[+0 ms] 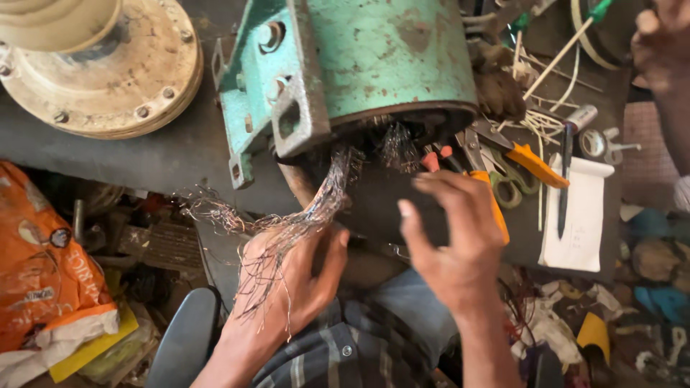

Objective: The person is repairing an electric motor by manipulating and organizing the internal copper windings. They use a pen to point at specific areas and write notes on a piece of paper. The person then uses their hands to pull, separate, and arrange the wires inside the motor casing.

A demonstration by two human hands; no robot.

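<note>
We're pulling old copper winding wire (pixel 316 208) out of the green motor housing (pixel 359 57), which is lying on its side across the upper middle of the frame, open end facing down toward us. Our left hand (pixel 287 280), lower centre, is clenching around the frayed bundle; loose strands are spilling over the knuckles and off to the left. Our right hand (pixel 453 237), just right of centre, is hovering open with fingers spread, gripping nothing, close to the dark stator mouth. The bundle's long axis is running diagonally from the bore at upper right down to the fist at lower left, free ends pointing left. Step in hand, as we're judging it: stripping the winding. The next move is probably calling for a firm steady pull along that diagonal, with the free hand bracing the housing. How much wire is staying inside the slots we can't tell, the bore being too dark. Orange-handled scissors (pixel 521 169) are lying right of the housing beside a white paper sheet (pixel 586 223). An orange bag (pixel 43 273) is sitting at lower left.
</note>
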